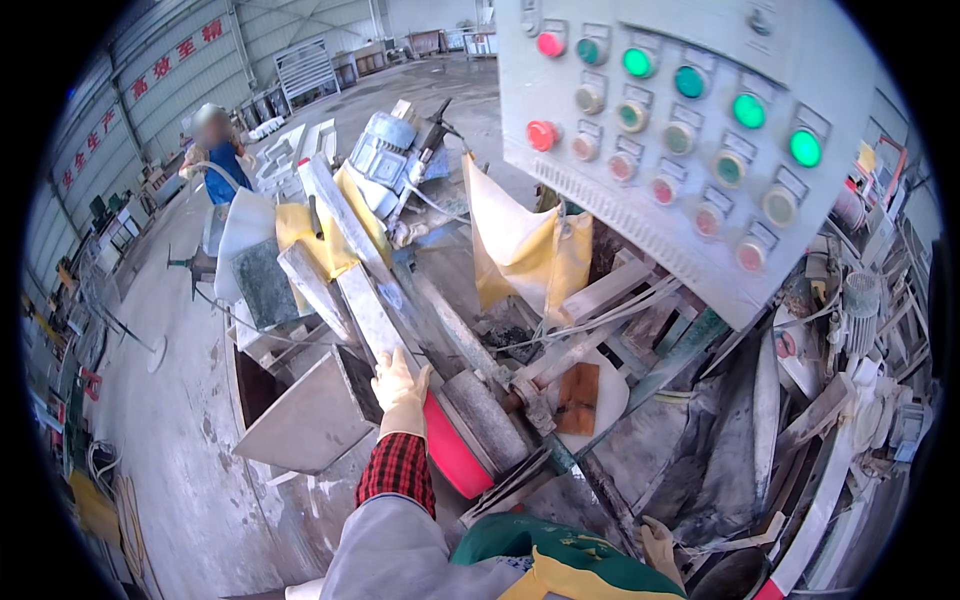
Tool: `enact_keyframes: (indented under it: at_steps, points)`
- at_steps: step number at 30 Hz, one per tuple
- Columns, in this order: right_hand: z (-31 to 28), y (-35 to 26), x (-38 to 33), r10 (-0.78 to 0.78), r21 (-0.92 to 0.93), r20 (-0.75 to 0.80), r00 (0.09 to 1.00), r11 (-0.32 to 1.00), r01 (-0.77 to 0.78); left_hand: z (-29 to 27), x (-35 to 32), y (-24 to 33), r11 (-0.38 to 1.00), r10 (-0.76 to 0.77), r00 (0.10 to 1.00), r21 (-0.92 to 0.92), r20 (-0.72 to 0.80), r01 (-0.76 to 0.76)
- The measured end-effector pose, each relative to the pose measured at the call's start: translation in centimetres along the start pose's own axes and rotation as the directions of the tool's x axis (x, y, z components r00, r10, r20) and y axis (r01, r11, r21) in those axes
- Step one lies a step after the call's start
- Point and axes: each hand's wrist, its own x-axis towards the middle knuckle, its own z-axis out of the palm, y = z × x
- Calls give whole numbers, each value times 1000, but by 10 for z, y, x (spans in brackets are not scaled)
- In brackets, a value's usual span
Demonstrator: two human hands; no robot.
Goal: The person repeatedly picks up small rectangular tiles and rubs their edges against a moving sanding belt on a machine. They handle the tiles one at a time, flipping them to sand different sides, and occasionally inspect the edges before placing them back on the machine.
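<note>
Gloved in pale cloth, the left hand (400, 390) lies flat with fingers extended on a long stone slab (372, 315) just below the middle of the frame, pressing on its lower end rather than gripping it. A red-checked cuff and grey sleeve (400, 520) run from it to the lower edge. The slab slants up toward the upper left, beside a second pale slab (312, 288). Just right of the hand sit a red disc (452, 450) and a grey roller (485, 420) of the dusty machine.

Low at centre right, the right hand (662, 548), also gloved, shows only in part above a green and yellow garment (560, 565); whether it is open or closed cannot be told.

A grey control panel (690, 240) with green and red buttons fills the upper right. At upper left, a person in blue (218, 170) stands on the workshop floor.
</note>
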Motion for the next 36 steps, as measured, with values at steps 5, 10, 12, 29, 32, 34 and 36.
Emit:
enact_keyframes:
  at_steps: [5, 10, 12, 29, 32, 34, 36]
  points:
    - [17, -16, -8, -5, 42, 74, 997, 999, 2, 64, -13, -36, 978, 63, 992, -191, -109, -83]
    - [9, 29, -7, -90, 121, 94, 991, 990, 79, 86, -80, -42, 851, 83, 996, -518, -36, -89]
    - [10, 44, -4, -98, 175, 74, 993, 981, 83, 21, -123, -10, 916, 170, 984, -376, 50, -140]
    - [40, -141, -66, -507, 441, -483, 714, 563, 699, -45, -358, 249, -235, 952, -293, -828, -90, -509]
    - [-17, -133, -110, -304, 342, -706, 640, 644, 684, -62, -365, 256, -186, 879, -477, -919, 3, -348]
    - [-73, -115, -140, -37, 223, -853, 520, 876, 428, -44, -371, 259, -99, 858, -507, -940, 85, -326]
    - [-120, -74, -143, -156, 125, -968, 195, 375, 918, -29, -374, 260, 55, 843, -490, -941, 222, -333]
